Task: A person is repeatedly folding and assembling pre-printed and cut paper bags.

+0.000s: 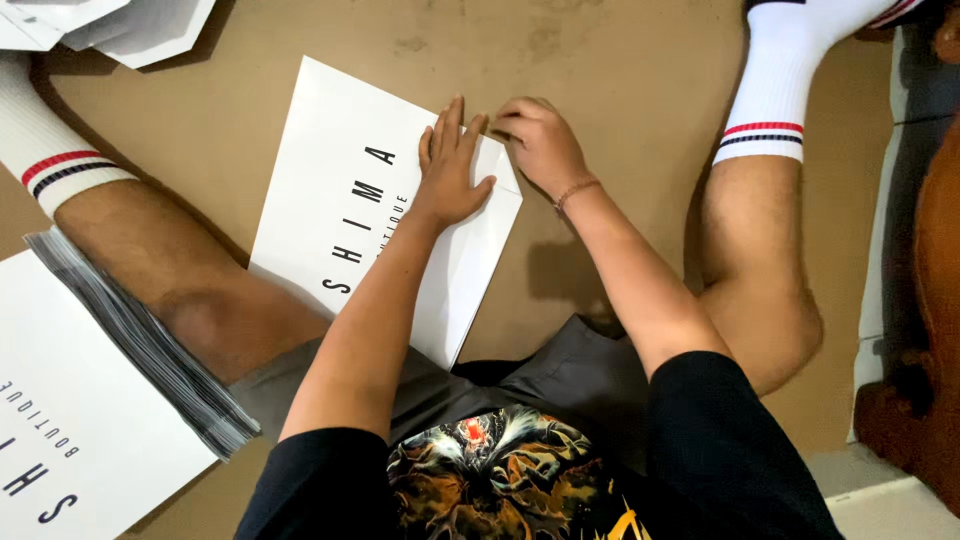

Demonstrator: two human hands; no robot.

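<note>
Sheet: the flat white printed paper sheet (350,190) is lying on the brown floor (610,80) in the centre of the frame, between the person's spread legs, with one folded corner at its right edge.
Left hand: the left hand (448,165) is pressing flat on the sheet near that corner, fingers stretched out and close together, gripping nothing.
Right hand: the right hand (540,140) is curling its fingers narrowly, pinching the folded corner flap at the sheet's upper right edge.
Risk, crease: in my judgement the fold could be running crooked if the flat palm is letting the smooth paper slide on the floor.
Risk, tear: the pinched edge could be crumpling or tearing if it is being pulled too hard.
Stack: a thick stack of white printed sheets with grey edges (110,400) is resting at the lower left, touching the thigh.
Loose paper: more white folded paper pieces (120,25) are lying at the upper left.
In the way: the knees and white striped socks (775,85) are hemming in the sheet on both sides; dark wooden furniture (915,330) is standing at the right edge.
</note>
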